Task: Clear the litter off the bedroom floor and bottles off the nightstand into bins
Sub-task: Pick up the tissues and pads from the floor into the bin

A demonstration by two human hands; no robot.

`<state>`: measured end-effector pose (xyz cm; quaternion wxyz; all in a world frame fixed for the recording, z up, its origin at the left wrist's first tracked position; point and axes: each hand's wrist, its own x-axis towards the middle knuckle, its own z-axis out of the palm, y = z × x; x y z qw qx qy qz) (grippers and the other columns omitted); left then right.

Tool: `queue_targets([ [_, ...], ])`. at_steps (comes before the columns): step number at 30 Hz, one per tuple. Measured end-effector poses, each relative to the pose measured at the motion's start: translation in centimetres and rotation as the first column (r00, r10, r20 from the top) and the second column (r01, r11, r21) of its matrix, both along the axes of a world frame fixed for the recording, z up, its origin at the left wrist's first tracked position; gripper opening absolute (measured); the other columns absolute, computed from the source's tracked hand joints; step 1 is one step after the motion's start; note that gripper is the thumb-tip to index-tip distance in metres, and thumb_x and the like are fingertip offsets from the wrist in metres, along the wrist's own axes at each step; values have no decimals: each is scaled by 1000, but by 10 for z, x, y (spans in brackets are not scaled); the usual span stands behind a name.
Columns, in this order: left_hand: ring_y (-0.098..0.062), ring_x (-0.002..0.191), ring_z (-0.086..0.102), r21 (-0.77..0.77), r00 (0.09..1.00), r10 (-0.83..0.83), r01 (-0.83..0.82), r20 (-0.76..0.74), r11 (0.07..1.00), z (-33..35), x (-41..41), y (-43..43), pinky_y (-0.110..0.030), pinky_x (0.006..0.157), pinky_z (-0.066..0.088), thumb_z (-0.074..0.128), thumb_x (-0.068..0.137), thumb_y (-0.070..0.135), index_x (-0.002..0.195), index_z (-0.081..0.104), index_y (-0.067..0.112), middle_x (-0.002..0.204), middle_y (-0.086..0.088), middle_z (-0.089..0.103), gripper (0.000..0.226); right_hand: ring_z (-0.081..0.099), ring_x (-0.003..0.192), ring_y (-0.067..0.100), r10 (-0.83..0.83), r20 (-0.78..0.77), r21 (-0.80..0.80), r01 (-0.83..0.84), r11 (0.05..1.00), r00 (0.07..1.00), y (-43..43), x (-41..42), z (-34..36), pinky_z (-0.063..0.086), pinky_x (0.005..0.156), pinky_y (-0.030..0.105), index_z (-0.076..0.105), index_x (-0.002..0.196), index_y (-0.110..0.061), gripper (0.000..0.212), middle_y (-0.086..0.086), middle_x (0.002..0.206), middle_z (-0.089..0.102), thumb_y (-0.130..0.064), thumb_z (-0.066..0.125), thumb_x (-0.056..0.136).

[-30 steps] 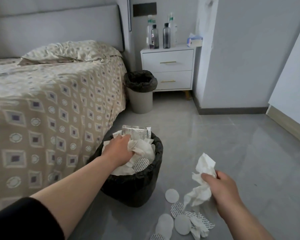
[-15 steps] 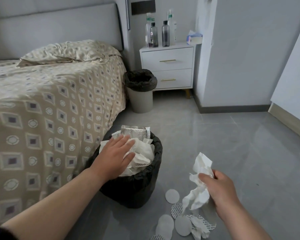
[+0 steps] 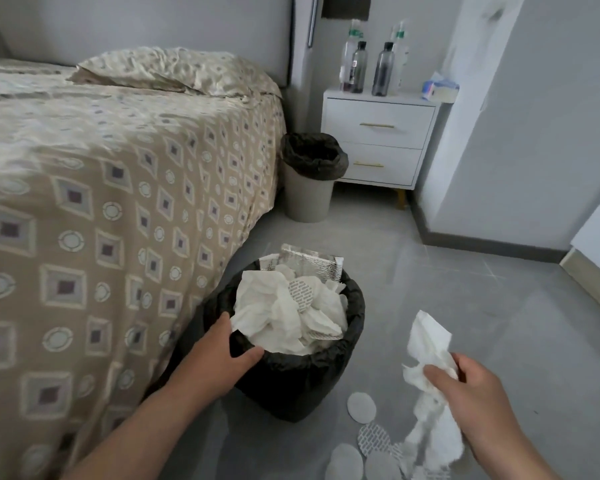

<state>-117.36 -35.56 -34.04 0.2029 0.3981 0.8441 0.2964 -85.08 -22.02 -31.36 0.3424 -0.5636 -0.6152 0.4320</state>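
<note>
A black-lined bin (image 3: 291, 386) stands on the floor by the bed, heaped with crumpled white tissues (image 3: 284, 317) and a silver foil packet (image 3: 312, 266). My left hand (image 3: 215, 362) grips the bin's near left rim, thumb over the liner. My right hand (image 3: 475, 396) is to the right of the bin, closed on a long crumpled white tissue (image 3: 430, 348). Round white and patterned pads (image 3: 361, 407) lie on the floor below it. Several bottles (image 3: 381, 69) stand on the white nightstand (image 3: 378, 133) at the back.
A beige bin with a dark liner (image 3: 309, 178) sits between the bed (image 3: 101, 185) and the nightstand. A tissue pack (image 3: 440, 90) lies on the nightstand's right end. A wall corner (image 3: 465, 168) juts out at right.
My left hand has come off the tissue pile and down to the bin's near rim. The right hand with its tissue has stayed about where it was. The view has shifted right.
</note>
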Motion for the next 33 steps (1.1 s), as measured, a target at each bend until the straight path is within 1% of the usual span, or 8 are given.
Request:
queue_targets([
  [8,-23,136,38,-100,999,36,-35,7,994,6,5,10,-41,102,41,54,68,73,150,2,31,154,6,30,106,61,59,4,253,-142,292,-204,935,957,27,-167,91,51,53,23,67,77,-32,4,-1,74,69,-30,69,74],
  [10,-24,132,41,-124,999,42,-43,-9,991,8,8,13,-41,99,43,52,69,72,149,5,29,153,4,31,103,55,57,-1,300,-76,392,-248,886,951,36,-209,92,47,52,20,64,74,-27,6,-6,65,63,-27,67,79],
  [12,-25,130,43,-142,999,53,-52,3,989,11,9,14,-42,98,44,52,68,71,149,6,28,152,3,32,103,56,70,4,360,148,418,-388,822,921,44,-234,76,42,61,23,62,83,-25,2,-12,74,61,-26,61,85],
  [15,-27,124,47,-116,988,92,-78,120,990,12,9,14,-43,95,45,55,62,69,146,12,31,145,1,38,101,50,122,23,470,645,145,-700,699,603,57,-241,34,38,99,30,55,128,-17,37,5,130,57,-31,50,95],
  [18,-28,128,41,-45,942,129,-121,310,992,12,10,14,-40,99,41,61,62,51,147,4,34,148,-3,29,104,31,140,23,571,720,-96,-758,645,394,62,-233,7,22,113,31,37,144,-16,47,8,151,35,-31,39,100],
  [26,-20,126,42,22,874,137,-166,466,986,13,5,15,-32,100,41,65,63,25,150,3,33,148,-3,31,107,22,144,20,709,643,-295,-761,578,289,53,-217,-20,18,115,30,21,150,-17,73,8,158,22,-43,54,91],
  [31,-20,118,49,91,832,160,-243,532,966,15,3,15,-24,84,42,66,66,12,150,14,31,143,-3,40,101,22,144,17,660,610,-161,-747,644,437,47,-204,-3,19,115,30,22,150,-24,91,0,158,22,-56,65,76],
  [33,-12,97,56,141,795,166,-300,583,943,16,4,15,-16,66,43,66,66,2,144,31,29,126,4,54,89,23,144,17,598,652,-59,-756,652,466,41,-191,11,20,116,30,22,149,-27,94,-1,157,24,-63,62,72],
])
